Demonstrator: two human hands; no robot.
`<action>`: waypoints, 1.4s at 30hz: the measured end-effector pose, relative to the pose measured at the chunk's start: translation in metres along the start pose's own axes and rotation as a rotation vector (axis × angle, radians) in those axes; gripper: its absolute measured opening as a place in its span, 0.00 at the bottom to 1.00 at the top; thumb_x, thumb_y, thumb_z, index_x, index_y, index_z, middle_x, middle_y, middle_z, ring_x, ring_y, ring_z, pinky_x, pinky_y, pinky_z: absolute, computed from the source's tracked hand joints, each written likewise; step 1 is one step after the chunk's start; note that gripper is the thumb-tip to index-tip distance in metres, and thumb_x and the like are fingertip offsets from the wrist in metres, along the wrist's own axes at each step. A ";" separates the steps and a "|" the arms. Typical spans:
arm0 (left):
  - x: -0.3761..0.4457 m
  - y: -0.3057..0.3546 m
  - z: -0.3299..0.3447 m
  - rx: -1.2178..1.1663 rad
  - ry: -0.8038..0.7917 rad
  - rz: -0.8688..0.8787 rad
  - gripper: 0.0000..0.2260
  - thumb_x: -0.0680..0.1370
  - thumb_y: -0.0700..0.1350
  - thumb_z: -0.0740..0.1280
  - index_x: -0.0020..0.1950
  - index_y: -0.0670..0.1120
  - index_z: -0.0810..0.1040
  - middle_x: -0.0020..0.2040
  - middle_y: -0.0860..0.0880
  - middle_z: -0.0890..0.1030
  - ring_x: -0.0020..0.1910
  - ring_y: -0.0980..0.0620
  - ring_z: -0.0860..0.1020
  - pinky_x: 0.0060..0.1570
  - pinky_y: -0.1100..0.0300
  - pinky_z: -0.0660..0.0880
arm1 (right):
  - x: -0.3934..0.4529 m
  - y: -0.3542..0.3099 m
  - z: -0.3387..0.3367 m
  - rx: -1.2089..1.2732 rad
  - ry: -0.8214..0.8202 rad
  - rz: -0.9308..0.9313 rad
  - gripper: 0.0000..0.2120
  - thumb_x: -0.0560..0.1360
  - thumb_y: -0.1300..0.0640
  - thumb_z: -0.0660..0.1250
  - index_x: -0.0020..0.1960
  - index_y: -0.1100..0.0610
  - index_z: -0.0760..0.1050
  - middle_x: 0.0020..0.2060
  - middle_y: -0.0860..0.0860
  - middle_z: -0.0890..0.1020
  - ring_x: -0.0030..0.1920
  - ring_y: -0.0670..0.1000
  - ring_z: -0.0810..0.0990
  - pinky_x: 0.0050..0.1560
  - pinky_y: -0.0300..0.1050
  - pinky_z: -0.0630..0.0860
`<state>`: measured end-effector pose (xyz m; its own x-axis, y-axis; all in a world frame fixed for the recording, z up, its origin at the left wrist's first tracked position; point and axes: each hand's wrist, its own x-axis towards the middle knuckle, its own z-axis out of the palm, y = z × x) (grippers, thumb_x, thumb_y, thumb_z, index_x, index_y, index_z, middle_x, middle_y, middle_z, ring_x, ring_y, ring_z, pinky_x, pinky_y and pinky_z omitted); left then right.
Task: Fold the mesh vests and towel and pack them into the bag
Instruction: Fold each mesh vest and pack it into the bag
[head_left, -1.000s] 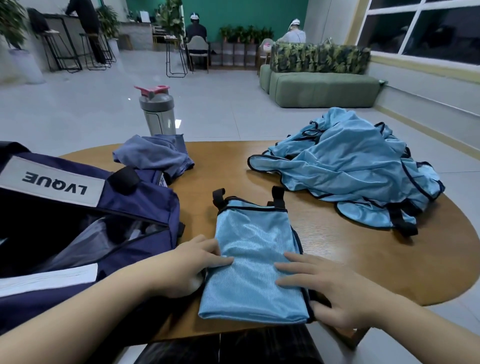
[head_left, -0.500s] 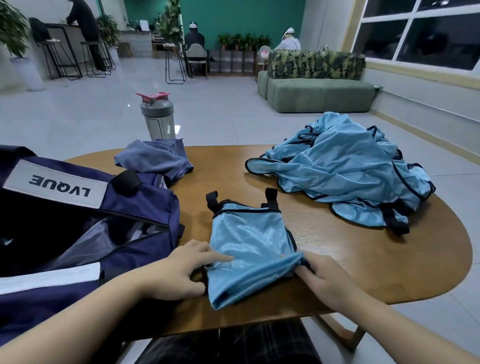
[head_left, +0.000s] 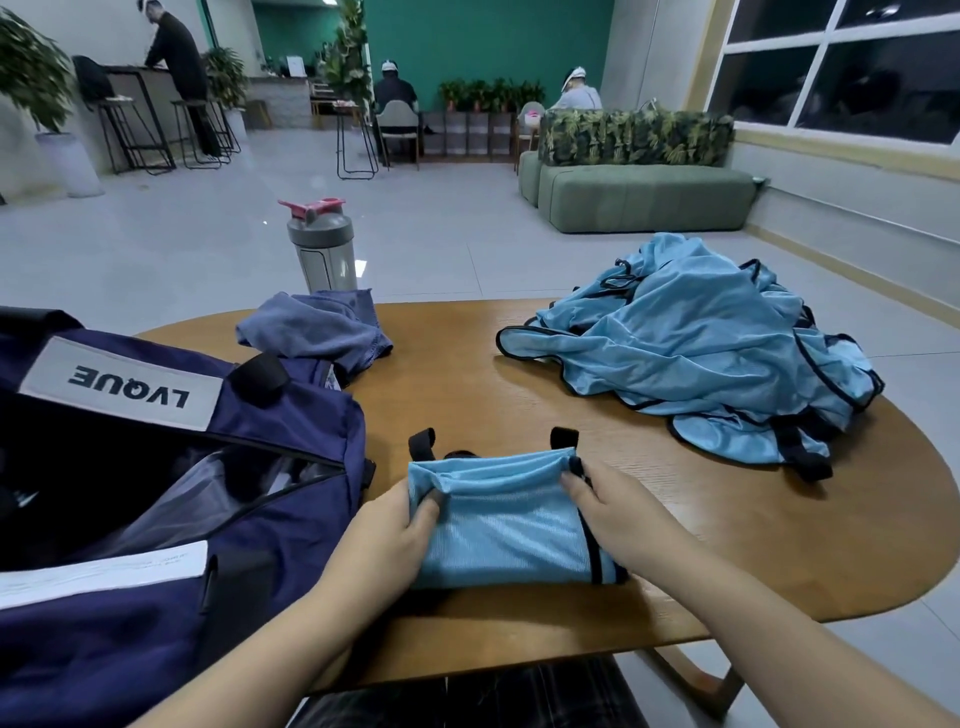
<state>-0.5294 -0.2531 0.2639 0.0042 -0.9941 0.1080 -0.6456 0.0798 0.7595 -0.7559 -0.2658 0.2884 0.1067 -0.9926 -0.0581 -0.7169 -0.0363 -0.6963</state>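
Observation:
A light blue mesh vest with black trim lies folded over on itself at the near edge of the wooden table. My left hand pinches its left top corner, thumb on the fabric. My right hand grips its right top corner. A heap of several unfolded blue vests lies at the table's far right. A crumpled grey-blue towel sits at the back left. The open navy bag, labelled LVQUE, fills the left side.
A grey shaker bottle with a pink lid stands at the table's far edge behind the towel. Beyond are a tiled floor, a green sofa, stools and seated people. My knees show under the table's near edge.
Both hands went from pressing the flat vest to lifting its near end and folding it away from me onto its far half. The vest is now half as long.

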 end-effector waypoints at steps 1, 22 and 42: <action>0.002 0.000 0.001 0.057 0.004 -0.050 0.05 0.80 0.51 0.60 0.46 0.52 0.71 0.42 0.53 0.79 0.41 0.55 0.77 0.41 0.56 0.73 | 0.003 -0.002 0.002 -0.064 -0.023 0.044 0.11 0.81 0.48 0.56 0.50 0.55 0.71 0.42 0.50 0.78 0.42 0.49 0.76 0.37 0.41 0.67; 0.034 0.032 -0.058 -0.210 -0.389 0.195 0.15 0.68 0.43 0.76 0.52 0.53 0.78 0.47 0.56 0.83 0.48 0.59 0.81 0.48 0.62 0.77 | 0.047 -0.095 -0.007 -0.303 -0.589 -0.251 0.19 0.68 0.46 0.75 0.53 0.45 0.69 0.43 0.37 0.76 0.46 0.41 0.78 0.48 0.34 0.73; -0.023 -0.086 -0.266 1.054 0.437 -0.229 0.20 0.71 0.64 0.67 0.56 0.53 0.77 0.56 0.51 0.74 0.62 0.48 0.66 0.59 0.48 0.60 | 0.055 -0.231 0.138 0.718 -0.664 -0.008 0.10 0.78 0.61 0.64 0.56 0.64 0.76 0.44 0.56 0.83 0.40 0.53 0.83 0.44 0.45 0.80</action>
<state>-0.2702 -0.2180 0.3667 0.3333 -0.8511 0.4057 -0.9101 -0.4029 -0.0975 -0.4891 -0.2958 0.3470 0.6338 -0.7174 -0.2893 -0.1476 0.2550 -0.9556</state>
